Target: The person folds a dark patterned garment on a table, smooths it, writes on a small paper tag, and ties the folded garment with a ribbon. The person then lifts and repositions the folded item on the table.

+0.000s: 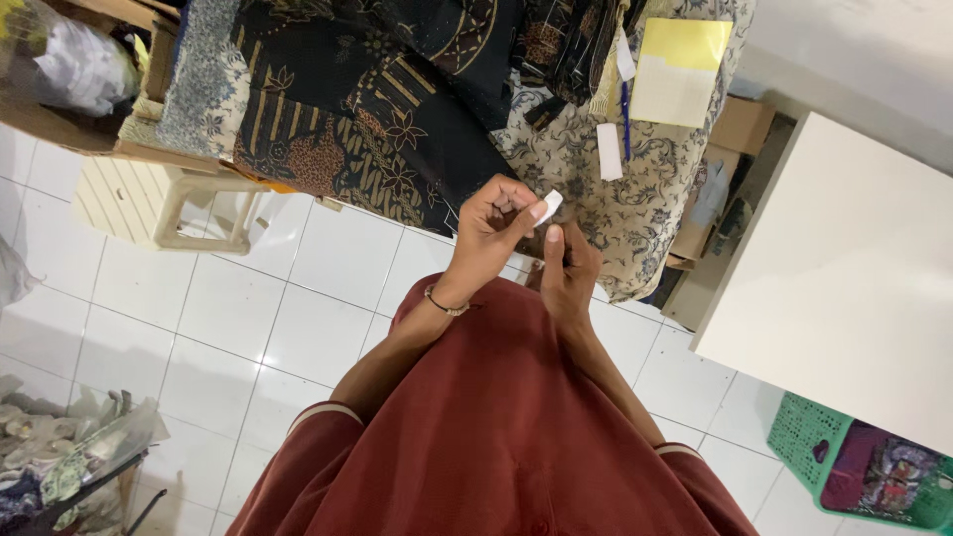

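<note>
Head view looks straight down at a person in a rust-red shirt (pixel 496 437) standing on a white tiled floor (pixel 228 318). The left hand (pixel 491 230), with a thin bracelet (pixel 446 304) at the wrist, pinches a small white tag (pixel 549 206) between thumb and forefinger. The right hand (pixel 566 273) is raised just below it, fingers curled around a dark bit of cloth, its thumb pointing up and close under the tag; what exactly it grips is hard to tell. Both hands hover in front of the near edge of a table heaped with dark patterned fabric (pixel 377 109) and a pale flowered cloth (pixel 635 199). On that cloth, toward the table's far right corner, lie a yellow notepad (pixel 680 69), a blue pen (pixel 625 119) and a white strip (pixel 609 151). A cream plastic stool (pixel 169 203) stands under the table's left end. A white board (pixel 854 278) sits to the right, with a green basket (pixel 804 437) beside it.
</note>
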